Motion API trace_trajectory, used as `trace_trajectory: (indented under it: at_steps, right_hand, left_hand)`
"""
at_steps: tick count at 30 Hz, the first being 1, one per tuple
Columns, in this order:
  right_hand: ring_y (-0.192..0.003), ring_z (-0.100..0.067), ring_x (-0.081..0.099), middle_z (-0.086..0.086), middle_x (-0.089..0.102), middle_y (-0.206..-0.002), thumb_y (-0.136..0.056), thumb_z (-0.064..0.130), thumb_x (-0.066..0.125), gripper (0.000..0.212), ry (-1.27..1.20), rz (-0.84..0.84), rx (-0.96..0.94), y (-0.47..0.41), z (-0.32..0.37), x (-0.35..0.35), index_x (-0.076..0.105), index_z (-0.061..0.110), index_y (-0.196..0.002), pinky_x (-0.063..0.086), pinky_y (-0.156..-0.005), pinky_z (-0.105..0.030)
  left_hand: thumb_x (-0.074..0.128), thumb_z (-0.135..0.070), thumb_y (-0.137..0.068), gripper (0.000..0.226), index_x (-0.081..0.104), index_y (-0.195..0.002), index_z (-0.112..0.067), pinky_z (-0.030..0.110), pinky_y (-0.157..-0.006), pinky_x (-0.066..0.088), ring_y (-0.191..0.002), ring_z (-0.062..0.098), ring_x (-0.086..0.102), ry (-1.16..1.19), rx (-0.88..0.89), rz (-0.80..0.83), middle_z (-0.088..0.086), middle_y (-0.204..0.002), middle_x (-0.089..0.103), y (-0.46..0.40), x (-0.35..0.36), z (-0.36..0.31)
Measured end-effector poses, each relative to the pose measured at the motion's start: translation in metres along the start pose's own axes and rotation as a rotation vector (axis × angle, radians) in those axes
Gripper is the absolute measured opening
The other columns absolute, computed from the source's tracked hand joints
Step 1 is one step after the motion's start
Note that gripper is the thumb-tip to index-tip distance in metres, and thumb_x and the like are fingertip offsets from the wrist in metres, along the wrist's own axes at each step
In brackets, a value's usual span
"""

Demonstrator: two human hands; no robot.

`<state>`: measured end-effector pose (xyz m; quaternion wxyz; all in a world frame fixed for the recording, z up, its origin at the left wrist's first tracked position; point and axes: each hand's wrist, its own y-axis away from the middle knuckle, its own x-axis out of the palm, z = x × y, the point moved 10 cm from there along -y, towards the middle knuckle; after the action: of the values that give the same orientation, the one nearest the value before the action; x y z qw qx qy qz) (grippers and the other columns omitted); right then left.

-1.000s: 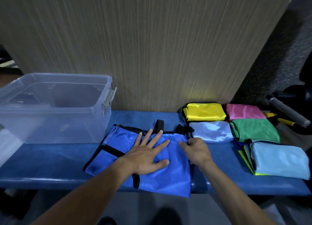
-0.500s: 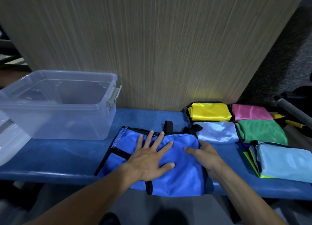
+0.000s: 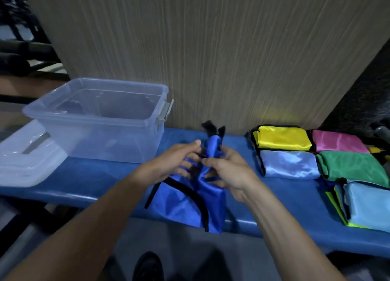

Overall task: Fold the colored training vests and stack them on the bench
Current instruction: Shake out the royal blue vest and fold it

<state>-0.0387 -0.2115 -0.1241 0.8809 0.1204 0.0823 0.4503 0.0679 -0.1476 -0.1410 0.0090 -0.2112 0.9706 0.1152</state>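
Observation:
A royal-blue vest [image 3: 185, 204] with black trim hangs bunched between my hands above the blue bench [image 3: 84, 181], its lower part draping over the front edge. My left hand [image 3: 168, 164] grips its top from the left, fingers curled into the fabric. My right hand [image 3: 228, 171] grips the same bunch from the right. Black straps stick up above my fingers. Folded vests lie at the right: yellow [image 3: 282, 138], pink [image 3: 337, 141], pale blue [image 3: 289, 163], green [image 3: 352, 166], and a light-blue one [image 3: 369, 204] on top of a lime one.
A clear plastic bin [image 3: 99, 120] stands on the bench's left part, with its lid [image 3: 27, 160] lying beside it further left. A wood-grain panel [image 3: 211, 48] rises behind the bench. My dark shoe [image 3: 147, 266] shows on the floor below.
The blue vest lay flat under both hands; now both hands have gathered it and lifted it, bunched, off the bench surface.

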Motion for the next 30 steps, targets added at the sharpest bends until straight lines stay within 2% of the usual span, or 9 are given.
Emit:
trace_trajectory:
  at_steps: [2,4,6,10,14,18,22,27,30]
  right_hand:
    - [-0.057,-0.012,0.064,-0.007,0.065,-0.086,-0.097,0.002,0.059,0.043,0.009,0.121,-0.007,-0.006,-0.007,0.05,0.046,0.017,-0.135,0.06,-0.056,-0.032]
    - [-0.066,-0.014,0.068,-0.008,0.063,-0.089,-0.098,0.003,0.058,0.054,0.014,0.198,-0.007,-0.009,-0.018,0.079,0.038,0.022,-0.144,0.062,-0.063,-0.037]
    - [-0.067,-0.014,0.067,-0.006,0.063,-0.09,-0.098,0.005,0.057,0.056,0.073,0.185,-0.041,-0.011,-0.026,0.08,0.038,0.022,-0.148,0.06,-0.063,-0.036]
    - [-0.07,-0.005,0.059,0.007,0.065,-0.083,-0.089,0.038,0.071,0.036,0.64,0.077,-0.445,0.012,-0.012,0.056,0.062,0.024,-0.121,0.053,-0.075,-0.035]
    - [-0.104,-0.012,0.048,0.014,0.05,-0.111,-0.072,0.079,0.051,0.068,1.259,0.067,-0.534,0.043,-0.038,0.056,0.053,0.033,-0.123,0.047,-0.09,-0.035]
    - [-0.084,-0.019,0.058,0.009,0.054,-0.094,-0.066,0.055,0.076,0.05,1.315,-0.105,-0.808,0.066,-0.041,0.06,0.048,0.03,-0.099,0.055,-0.065,-0.034]
    - [-0.069,-0.018,0.059,0.008,0.054,-0.079,-0.058,0.028,0.087,0.051,1.29,-0.175,-0.929,0.079,-0.044,0.064,0.045,0.026,-0.087,0.044,-0.047,-0.028]
    - [-0.069,-0.019,0.061,0.004,0.055,-0.082,-0.053,0.013,0.092,0.068,1.388,-0.195,-1.042,0.088,-0.062,0.074,0.043,0.025,-0.097,0.042,-0.041,-0.029]
    - [-0.072,-0.019,0.059,0.004,0.051,-0.089,-0.055,0.014,0.091,0.065,1.403,-0.191,-1.033,0.089,-0.067,0.07,0.045,0.025,-0.1,0.042,-0.042,-0.03]
  left_hand:
    - [0.052,-0.046,-0.103,0.041,0.074,-0.106,-0.012,0.028,-0.07,0.052,-0.08,0.019,0.069,0.114,-0.03,-0.03,0.014,-0.1,0.075,0.005,-0.009,0.005]
    - [0.053,-0.03,-0.105,0.029,0.069,-0.092,-0.01,0.021,-0.055,0.048,-0.064,0.014,0.066,0.124,-0.068,-0.17,0.01,-0.081,0.07,0.006,-0.029,0.017]
    - [0.053,-0.013,-0.103,0.018,0.065,-0.094,-0.004,0.023,-0.056,0.046,-0.069,0.018,0.062,0.013,-0.08,-0.268,0.012,-0.081,0.064,0.002,-0.051,0.032]
    - [0.058,-0.025,-0.087,0.033,0.062,-0.104,0.003,0.05,-0.08,0.053,-0.084,0.023,0.059,-0.24,0.015,-0.356,0.014,-0.091,0.068,-0.001,-0.071,0.038]
    - [0.052,-0.017,-0.102,0.019,0.067,-0.114,-0.017,0.05,-0.091,0.055,-0.099,0.031,0.069,-0.465,0.094,-0.43,0.009,-0.106,0.073,0.001,-0.076,0.027]
    - [0.05,-0.019,-0.105,0.031,0.058,-0.135,-0.017,0.039,-0.09,0.05,-0.108,0.034,0.064,-0.709,0.11,-0.476,0.013,-0.122,0.068,0.006,-0.073,0.026]
    - [0.05,-0.018,-0.106,0.044,0.047,-0.15,-0.017,0.036,-0.094,0.045,-0.117,0.037,0.06,-0.762,0.137,-0.526,0.017,-0.131,0.065,0.012,-0.071,0.029]
    - [0.051,-0.017,-0.105,0.043,0.049,-0.148,-0.016,0.037,-0.088,0.048,-0.11,0.035,0.063,-0.77,0.16,-0.548,0.016,-0.122,0.068,0.018,-0.069,0.028]
    - [0.057,-0.019,-0.102,0.059,0.034,-0.156,-0.013,0.038,-0.1,0.044,-0.124,0.035,0.056,-0.821,0.115,-0.492,0.016,-0.14,0.057,0.022,-0.066,0.024]
